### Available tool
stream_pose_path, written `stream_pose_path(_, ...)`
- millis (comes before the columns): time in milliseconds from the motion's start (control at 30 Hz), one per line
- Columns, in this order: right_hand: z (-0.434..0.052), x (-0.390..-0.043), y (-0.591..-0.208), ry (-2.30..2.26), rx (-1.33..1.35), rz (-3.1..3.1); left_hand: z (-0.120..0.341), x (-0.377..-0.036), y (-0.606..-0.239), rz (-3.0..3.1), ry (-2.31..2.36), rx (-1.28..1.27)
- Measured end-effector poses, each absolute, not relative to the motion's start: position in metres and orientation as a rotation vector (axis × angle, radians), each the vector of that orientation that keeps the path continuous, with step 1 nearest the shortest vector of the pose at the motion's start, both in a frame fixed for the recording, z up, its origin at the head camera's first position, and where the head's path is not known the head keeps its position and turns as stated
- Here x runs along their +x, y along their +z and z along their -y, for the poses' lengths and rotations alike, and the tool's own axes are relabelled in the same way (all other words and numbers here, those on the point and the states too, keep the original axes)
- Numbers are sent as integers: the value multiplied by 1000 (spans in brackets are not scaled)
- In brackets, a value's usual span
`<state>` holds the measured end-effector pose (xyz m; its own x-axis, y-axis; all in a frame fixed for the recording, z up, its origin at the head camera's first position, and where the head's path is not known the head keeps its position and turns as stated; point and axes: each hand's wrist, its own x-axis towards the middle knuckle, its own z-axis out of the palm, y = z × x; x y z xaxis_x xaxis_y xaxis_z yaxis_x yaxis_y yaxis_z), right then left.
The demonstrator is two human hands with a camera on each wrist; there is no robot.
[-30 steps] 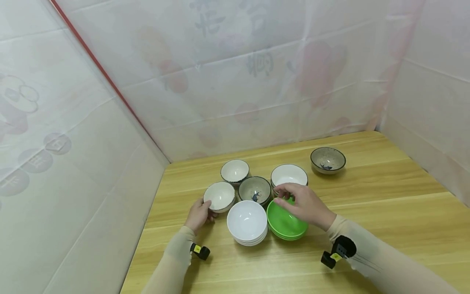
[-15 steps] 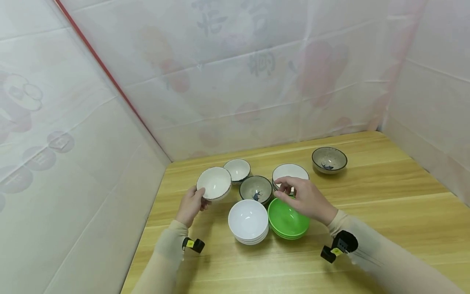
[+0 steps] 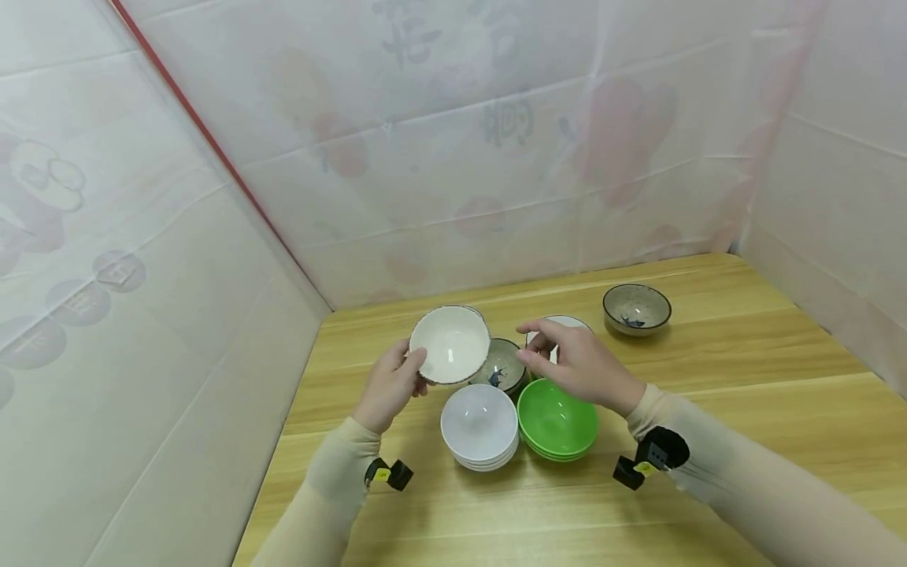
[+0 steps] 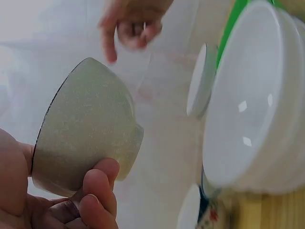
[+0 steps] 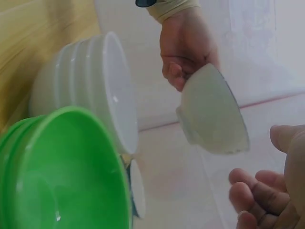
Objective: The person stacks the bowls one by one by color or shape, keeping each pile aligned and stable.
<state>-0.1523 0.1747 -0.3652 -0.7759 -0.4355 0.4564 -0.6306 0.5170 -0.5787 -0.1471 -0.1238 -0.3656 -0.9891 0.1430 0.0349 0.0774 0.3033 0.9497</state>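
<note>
My left hand [image 3: 390, 386] grips a white speckled bowl [image 3: 449, 344] by its rim and holds it in the air, tilted toward me, above the other bowls. The left wrist view shows its grey underside [image 4: 86, 126] with my fingers [image 4: 97, 191] curled under the foot. My right hand [image 3: 577, 362] hovers with loosely curled fingers over the green bowl stack [image 3: 557, 421] and the white dark-rimmed bowl [image 3: 567, 321], holding nothing. The right wrist view shows the lifted bowl [image 5: 212, 112] just beyond my right fingertips [image 5: 252, 191].
A white bowl stack [image 3: 479, 425] sits in front beside the green one. A grey fish-patterned bowl [image 3: 505, 364] lies behind them, another grey bowl [image 3: 636, 308] far right. The wooden table [image 3: 744, 409] is walled by white sheeting at left, back and right.
My left hand lifted the white speckled bowl off the table and carried it up and rightward, covering the small white bowl behind. My right hand rose slightly from the green bowls.
</note>
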Motion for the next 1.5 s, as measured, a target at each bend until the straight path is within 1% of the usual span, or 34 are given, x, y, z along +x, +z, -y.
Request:
stream_pose_path(300, -168, -153, -352, 1186, 838, 2663, 95, -140, -354, -2494, 1765, 395)
stream_pose_path(600, -173, -153, -352, 1291, 794, 2695, 75, -135, -351, -2581, 1630, 553)
stream_pose_path(1000, -189, -153, -353, 1217, 664, 2734, 67, -138, -358, -2440, 1646, 602)
stream_pose_path(1233, -220, -151, -351, 1210, 634, 2716, 83, -139, -367, -2466, 1715, 531)
stream_pose_path(1500, -271, -147, -353, 1282, 566, 2681, 108, -143, -393, -2537, 1744, 335)
